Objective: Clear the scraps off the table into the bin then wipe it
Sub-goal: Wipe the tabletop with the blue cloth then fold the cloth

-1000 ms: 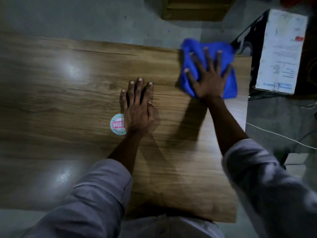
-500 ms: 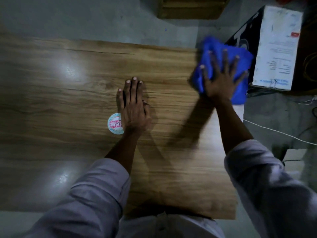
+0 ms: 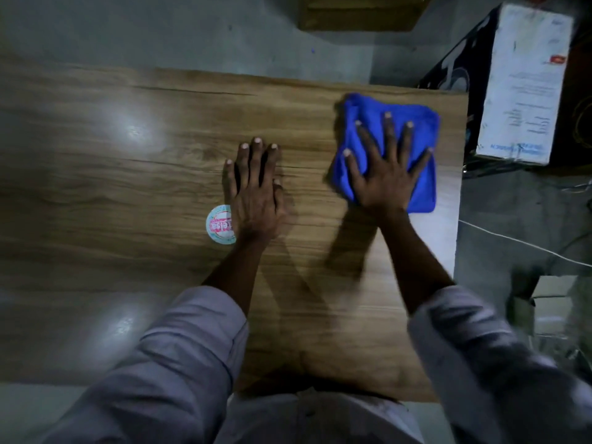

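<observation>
1. Table (image 3: 128, 193): wood-grain top with a round sticker (image 3: 217, 226) near its middle.
2. Cloth (image 3: 423, 129): blue and folded into a rough rectangle. It lies flat on the table close to the far right corner, inside both edges. It is nearly square, and its slightly longer axis runs from the far edge toward the near edge.
3. Right hand (image 3: 384, 177): flat on the cloth, pressing it down. The fingers are straight and spread, pointing at the far edge, with none curled round the fabric.
4. Left hand (image 3: 254, 197): flat on bare table left of the cloth and apart from it. The fingers are straight and close together, holding nothing. The heel of the hand overlaps the sticker's right side.
5. White-faced box (image 3: 525, 84): beyond the table's right edge.
</observation>
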